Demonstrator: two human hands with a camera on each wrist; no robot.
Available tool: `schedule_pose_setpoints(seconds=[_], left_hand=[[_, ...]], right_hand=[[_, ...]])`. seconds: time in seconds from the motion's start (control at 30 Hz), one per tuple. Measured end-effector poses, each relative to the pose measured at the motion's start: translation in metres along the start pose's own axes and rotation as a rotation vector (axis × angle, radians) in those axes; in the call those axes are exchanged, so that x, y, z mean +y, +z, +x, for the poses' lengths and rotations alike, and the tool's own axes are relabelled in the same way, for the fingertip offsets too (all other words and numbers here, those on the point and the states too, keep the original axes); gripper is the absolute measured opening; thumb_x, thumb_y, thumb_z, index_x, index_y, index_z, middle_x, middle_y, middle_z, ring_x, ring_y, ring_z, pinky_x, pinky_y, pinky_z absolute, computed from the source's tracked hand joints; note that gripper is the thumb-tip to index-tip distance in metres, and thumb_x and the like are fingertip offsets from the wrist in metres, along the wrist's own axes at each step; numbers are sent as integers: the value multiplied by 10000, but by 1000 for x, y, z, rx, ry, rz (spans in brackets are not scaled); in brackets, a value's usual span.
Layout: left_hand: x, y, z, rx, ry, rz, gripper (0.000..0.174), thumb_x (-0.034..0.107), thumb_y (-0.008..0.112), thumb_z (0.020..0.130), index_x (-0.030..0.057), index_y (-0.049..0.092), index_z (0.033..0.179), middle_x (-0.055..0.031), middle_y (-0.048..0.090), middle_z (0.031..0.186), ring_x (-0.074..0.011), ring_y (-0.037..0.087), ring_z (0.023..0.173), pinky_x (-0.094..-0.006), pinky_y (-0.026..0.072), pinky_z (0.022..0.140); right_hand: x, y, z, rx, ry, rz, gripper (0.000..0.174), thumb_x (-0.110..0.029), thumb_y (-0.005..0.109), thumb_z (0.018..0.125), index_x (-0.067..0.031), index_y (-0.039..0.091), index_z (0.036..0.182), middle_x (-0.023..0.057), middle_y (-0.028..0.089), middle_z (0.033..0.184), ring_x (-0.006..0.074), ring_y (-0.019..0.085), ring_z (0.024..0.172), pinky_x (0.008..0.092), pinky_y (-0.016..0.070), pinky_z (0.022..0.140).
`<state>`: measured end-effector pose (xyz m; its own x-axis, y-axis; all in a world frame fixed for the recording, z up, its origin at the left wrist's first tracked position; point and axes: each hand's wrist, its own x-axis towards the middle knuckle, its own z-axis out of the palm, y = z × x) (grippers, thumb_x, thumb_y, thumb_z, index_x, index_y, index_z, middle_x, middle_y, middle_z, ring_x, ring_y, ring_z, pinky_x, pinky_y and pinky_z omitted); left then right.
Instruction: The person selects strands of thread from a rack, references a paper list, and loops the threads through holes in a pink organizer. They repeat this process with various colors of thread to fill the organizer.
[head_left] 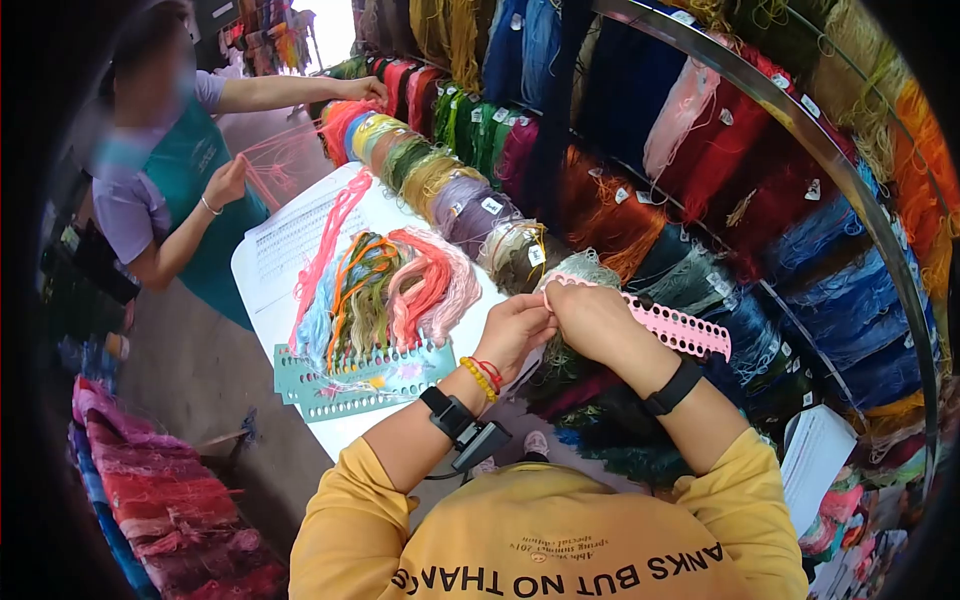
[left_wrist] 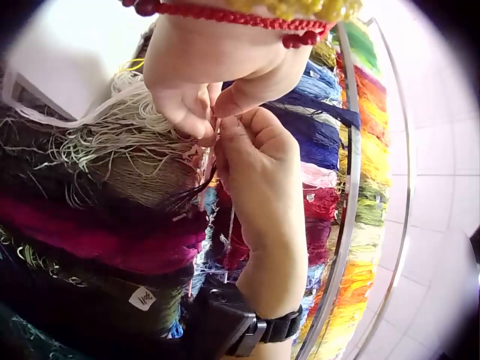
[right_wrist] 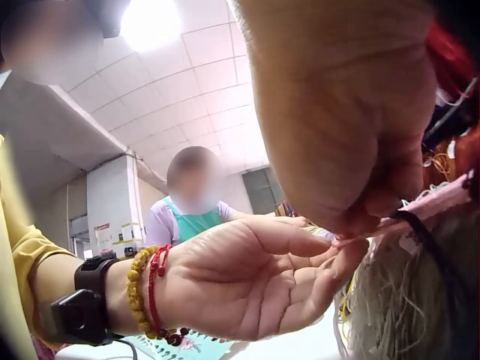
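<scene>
In the head view a pink perforated thread card (head_left: 685,330) slants out to the right from under my right hand (head_left: 595,318). My left hand (head_left: 520,328) meets the right one at the card's near end, thumb and fingers pinching it. Both sets of fingertips come together there in the left wrist view, partly hiding that end. A dark strand of thread (right_wrist: 429,238) hangs from the card beside my right fingers. Pale loose threads (left_wrist: 112,135) of a hank lie just beyond the hands.
A white table (head_left: 255,275) holds colourful skeins (head_left: 395,290) threaded on green perforated cards (head_left: 385,385). Hanks of yarn (head_left: 470,205) hang along a rail close ahead, and a curved metal rack (head_left: 800,110) stands right. Another person (head_left: 165,170) handles pink thread across the table.
</scene>
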<state>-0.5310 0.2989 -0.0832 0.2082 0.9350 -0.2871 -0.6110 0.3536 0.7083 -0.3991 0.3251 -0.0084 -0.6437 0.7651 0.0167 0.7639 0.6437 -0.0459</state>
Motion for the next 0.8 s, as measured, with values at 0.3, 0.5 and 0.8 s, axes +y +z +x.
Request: schedule_pose_setpoints(seconds=[0.3,0.5,0.8], left_hand=[[-10,4,3,-18,64,-138,167,58,555,843,-19,587,987,-63,605,892,-117,573,770,-252,474,716],[-17,2,6,8,104,-2,161,72,528,855,-15,582,980,-59,613,852,-111,581,737,-230,472,658],[-13,-25,-1,132,-88,74,147,58,479,847,12,529,978,-92,616,881,-157,613,809,-234,468,682]], right_hand=[[-13,5,-2,35,-16,-163,160,-159,518,770,-19,483,837,141,620,657,279,629,596,385,491,506],[-1,10,5,41,108,73,202,-186,514,776,7,498,831,175,608,680,355,606,646,415,481,586],[26,1,-1,-140,218,493,290,-168,601,706,-39,568,963,189,613,909,344,585,883,397,451,777]])
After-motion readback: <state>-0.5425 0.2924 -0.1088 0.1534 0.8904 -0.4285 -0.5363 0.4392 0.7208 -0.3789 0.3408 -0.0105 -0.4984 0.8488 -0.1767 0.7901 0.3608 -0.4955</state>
